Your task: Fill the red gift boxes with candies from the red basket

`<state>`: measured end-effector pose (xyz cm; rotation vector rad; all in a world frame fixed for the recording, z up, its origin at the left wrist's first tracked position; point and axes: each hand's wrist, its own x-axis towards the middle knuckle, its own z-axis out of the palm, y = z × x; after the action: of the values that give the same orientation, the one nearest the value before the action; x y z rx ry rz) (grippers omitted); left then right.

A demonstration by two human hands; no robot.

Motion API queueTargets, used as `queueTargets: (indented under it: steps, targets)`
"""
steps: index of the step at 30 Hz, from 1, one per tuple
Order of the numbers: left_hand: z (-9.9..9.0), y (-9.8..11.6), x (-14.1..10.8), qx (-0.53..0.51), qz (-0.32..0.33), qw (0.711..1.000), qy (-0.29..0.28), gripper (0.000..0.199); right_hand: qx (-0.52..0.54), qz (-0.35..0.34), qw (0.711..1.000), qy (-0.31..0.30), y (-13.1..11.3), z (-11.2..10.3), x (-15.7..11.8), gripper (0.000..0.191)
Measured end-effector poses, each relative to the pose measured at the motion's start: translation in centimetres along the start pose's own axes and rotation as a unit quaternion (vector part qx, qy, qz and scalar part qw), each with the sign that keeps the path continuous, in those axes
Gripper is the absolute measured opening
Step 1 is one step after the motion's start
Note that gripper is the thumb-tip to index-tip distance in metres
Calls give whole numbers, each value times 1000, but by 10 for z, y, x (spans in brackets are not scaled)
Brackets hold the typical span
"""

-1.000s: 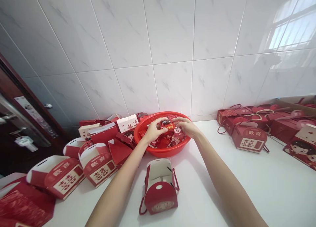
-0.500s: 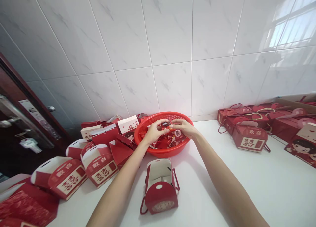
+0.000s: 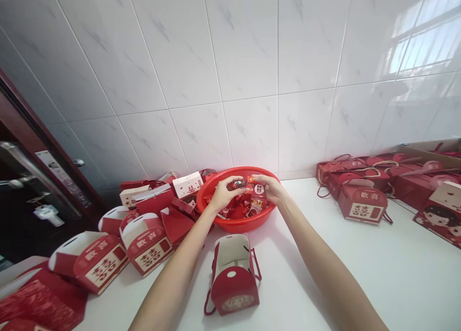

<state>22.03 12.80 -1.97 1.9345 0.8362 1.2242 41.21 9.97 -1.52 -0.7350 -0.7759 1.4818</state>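
Note:
A red plastic basket [image 3: 237, 226] of wrapped candies [image 3: 256, 207] stands against the tiled wall. My left hand [image 3: 225, 195] is over its left part, thumb and fingers curled around a red candy with a dark, printed end [image 3: 239, 183]. Across from it, my right hand [image 3: 274, 190] grips red-wrapped candy, with a white round label [image 3: 259, 189] showing at the fingers. How many pieces each hand has is hard to make out. Between my forearms sits an open red gift box [image 3: 235, 288] with cord handles; its visible white inside holds no candy.
Several open red boxes [image 3: 149, 244] crowd the left of the white table [image 3: 309, 283]. Closed red boxes with cords [image 3: 363, 203] stand at the right, by a cardboard carton [image 3: 432, 148]. A door with a handle and keys [image 3: 48, 214] is at far left.
My hands stay over the basket. The right hand now shows a round-labelled candy and an orange-red wrapper at its fingers. The view has shifted slightly.

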Motion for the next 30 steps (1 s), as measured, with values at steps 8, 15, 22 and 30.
queueTargets:
  steps: [8,15,22,30]
  targets:
    - [0,4,-2,32,-10,999,-23,44,56,-2,998,14,4,2,2,21]
    - [-1,3,-2,17,-13,1000,-14,48,-42,-60,997,35,10,3,-1,25]
    - [-2,-3,-2,-6,-20,1000,13,51,-106,-77,991,16,12,4,-4,29]
    - [1,0,-2,5,-37,999,-38,60,-159,-35,986,-36,10,8,-10,25]
